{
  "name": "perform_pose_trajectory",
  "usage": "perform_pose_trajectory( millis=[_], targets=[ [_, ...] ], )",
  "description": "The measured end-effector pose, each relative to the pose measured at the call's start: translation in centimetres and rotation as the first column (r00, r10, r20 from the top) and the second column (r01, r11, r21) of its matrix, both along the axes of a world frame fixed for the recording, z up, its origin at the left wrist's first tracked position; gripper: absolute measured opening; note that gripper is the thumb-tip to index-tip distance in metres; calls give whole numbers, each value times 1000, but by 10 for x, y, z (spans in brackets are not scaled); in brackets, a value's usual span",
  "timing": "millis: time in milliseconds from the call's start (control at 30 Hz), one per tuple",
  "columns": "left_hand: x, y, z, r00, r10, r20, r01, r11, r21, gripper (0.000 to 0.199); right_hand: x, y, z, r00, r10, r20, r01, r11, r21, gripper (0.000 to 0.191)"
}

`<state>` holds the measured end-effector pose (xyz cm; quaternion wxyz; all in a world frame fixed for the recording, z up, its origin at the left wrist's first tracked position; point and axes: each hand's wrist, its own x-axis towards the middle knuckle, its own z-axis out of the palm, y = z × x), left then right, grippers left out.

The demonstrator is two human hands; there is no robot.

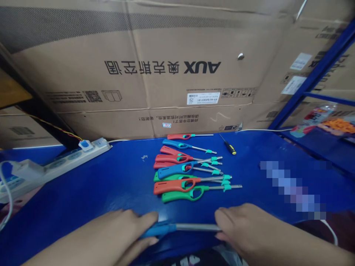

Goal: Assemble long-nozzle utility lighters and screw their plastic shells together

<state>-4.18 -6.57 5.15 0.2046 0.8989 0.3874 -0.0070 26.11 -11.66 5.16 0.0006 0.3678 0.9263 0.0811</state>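
Observation:
Across the front edge of the blue table I hold a blue gas lighter [161, 229] lengthwise. My left hand [130, 229] is wrapped round its blue handle, while my right hand [235, 229] grips the far end of its metal tube, hiding the tip. Beyond my hands several more lighters lie in a loose stack, tubes pointing right. A green lighter [177, 196] is nearest, with an orange lighter [173, 184] just behind it. Farther back are a blue lighter [172, 170], red ones, another blue lighter [173, 143] and a red lighter [177, 137] by the cardboard.
A black and yellow screwdriver [229, 146] lies behind the stack to the right. At the left runs a white power strip [74, 159] with plugs and cables. Large cardboard [166, 37] walls off the back. A blue shelf at right bears a bottle [313, 118] and orange pieces [338, 126].

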Motion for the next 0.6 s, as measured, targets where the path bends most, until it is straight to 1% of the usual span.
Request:
perform_pose_trajectory(
  millis=[67,133,200,233,267,300,333,367,400,433,467,533,600],
  targets=[
    [-9,2,3,999,32,-6,-32,999,-1,34,8,0,1,998,-34,-57,29,996,-84,10],
    [-7,5,11,1000,-3,-22,2,999,-50,34,14,6,8,992,-69,-102,48,980,-195,9],
    [1,11,20,998,-64,-12,63,993,-97,35,19,19,19,977,-144,-156,84,937,-338,15],
    [7,16,24,997,-70,11,71,994,-83,36,21,31,26,972,-163,-169,79,906,-417,21],
    [13,22,28,997,-68,43,70,996,-61,38,23,46,32,963,-167,-210,59,896,-441,30],
    [20,30,31,995,-53,79,56,998,-32,39,26,64,36,953,-176,-248,56,904,-424,38],
    [27,40,32,993,-41,112,43,999,-11,40,28,85,39,937,-213,-276,102,924,-368,42],
    [33,51,33,990,-33,134,33,999,3,42,29,109,38,922,-266,-280,184,940,-288,40],
    [40,64,32,988,-42,147,38,999,27,41,30,134,36,921,-300,-247,255,946,-199,35],
    [47,77,30,988,-53,147,42,996,73,40,30,159,31,916,-347,-202,326,936,-130,28],
    [54,91,27,990,-47,136,28,990,139,39,30,184,24,906,-379,-187,364,925,-108,26],
    [67,118,19,995,-20,99,-8,961,277,41,26,227,7,893,-422,-156,413,906,-91,31],
    [76,143,10,996,25,83,-51,942,332,41,22,257,-10,881,-458,-116,452,889,-75,36]
  ],
)
